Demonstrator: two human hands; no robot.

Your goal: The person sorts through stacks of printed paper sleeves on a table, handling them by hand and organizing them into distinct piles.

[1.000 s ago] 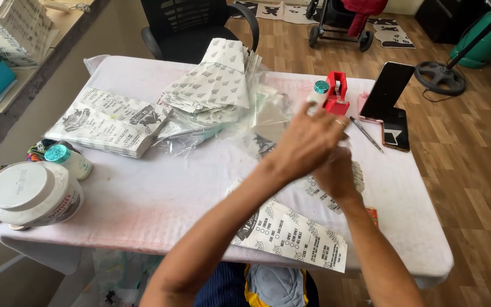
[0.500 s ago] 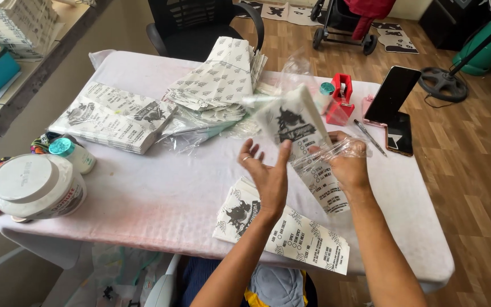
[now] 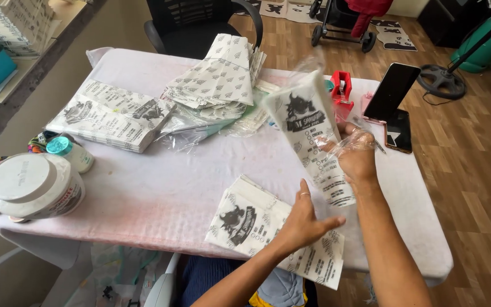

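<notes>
Above the middle of the white-covered table [image 3: 160,193], a printed white paper bag [image 3: 308,128] in a clear plastic sleeve was held up, tilted, by the right hand [image 3: 356,156]; its fingers were closed around the bag's lower half, with plastic film seen over the knuckles; the left hand [image 3: 302,222] was spread open, gripping nothing, its palm laid over a small pile of flat printed bags [image 3: 257,224] at the near table edge; a ring was seen on one finger; further stacks of printed bags [image 3: 109,116] were placed at the far left and at the far middle [image 3: 220,77]; a red tape dispenser [image 3: 342,88] and a propped phone [image 3: 390,91] were set behind the raised bag; a white tub [image 3: 32,187] and a small teal-capped bottle [image 3: 72,153] were stood at the left edge.
</notes>
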